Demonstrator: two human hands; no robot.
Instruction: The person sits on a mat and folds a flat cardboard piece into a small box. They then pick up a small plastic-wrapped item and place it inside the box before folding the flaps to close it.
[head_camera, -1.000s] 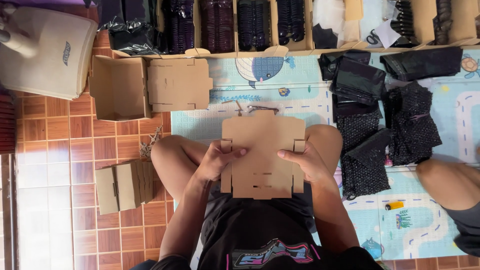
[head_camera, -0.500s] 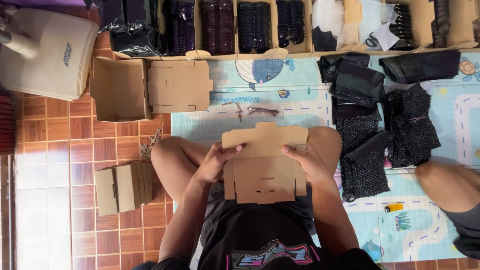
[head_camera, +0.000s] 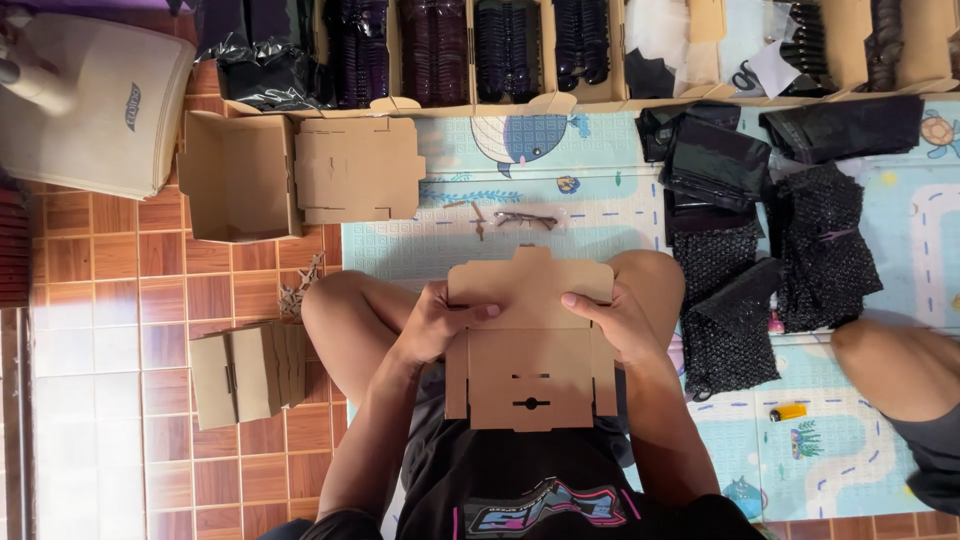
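Note:
I sit cross-legged and hold a brown die-cut cardboard box blank (head_camera: 530, 370) over my lap. My left hand (head_camera: 435, 322) grips its left edge, thumb lying across the fold line. My right hand (head_camera: 612, 320) grips the right edge the same way. The far flap of the blank is bent up along that fold; the near panel with its slots hangs toward my shirt. A pair of glasses (head_camera: 525, 219) lies on the play mat just past my knees.
An open assembled cardboard box (head_camera: 290, 180) sits on the tiles at upper left, a stack of flat blanks (head_camera: 250, 372) by my left knee. Black bubble-wrap pouches (head_camera: 790, 260) pile at right. Boxes of dark items (head_camera: 480, 50) line the far edge. Another person's knee (head_camera: 895, 365) is at right.
The side tabs of the blank have been folded in, the far flap bent up along the crease, and the blank has come nearer my body.

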